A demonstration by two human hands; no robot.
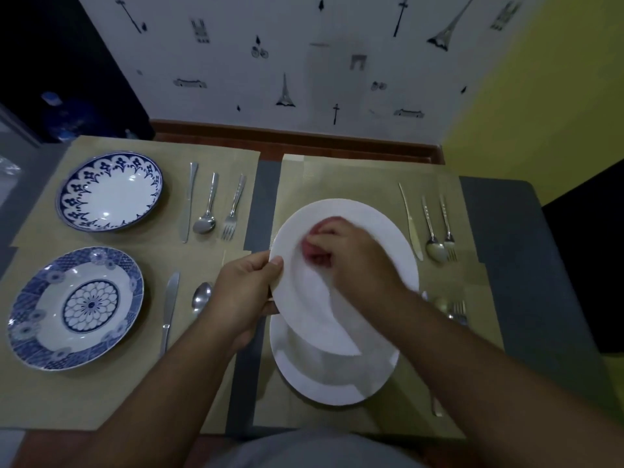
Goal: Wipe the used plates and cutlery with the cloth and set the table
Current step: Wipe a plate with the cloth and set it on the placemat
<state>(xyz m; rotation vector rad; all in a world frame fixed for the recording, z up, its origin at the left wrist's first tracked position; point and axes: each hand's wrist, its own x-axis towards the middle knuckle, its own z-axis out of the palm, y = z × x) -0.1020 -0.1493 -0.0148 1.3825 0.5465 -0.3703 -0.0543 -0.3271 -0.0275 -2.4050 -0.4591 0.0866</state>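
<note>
Nearest us, a second plate (337,380) lies flat on the counter (499,231). Over it our left hand (246,292) pinches the left rim of the raised plate (317,315), while our right hand (354,258) bunches the pink cloth (315,246) against its far half; the next strokes likely pull toward us. Farther right lies cutlery (434,246).

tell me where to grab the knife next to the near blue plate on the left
Take the knife by its narrow handle, the end nearest the person, and pinch its two sides from above. It lies flat on the placemat with the broad blade pointing away toward the wall, so the handle is the closer and thinner part. The blue plate sits apart on its left.
</note>
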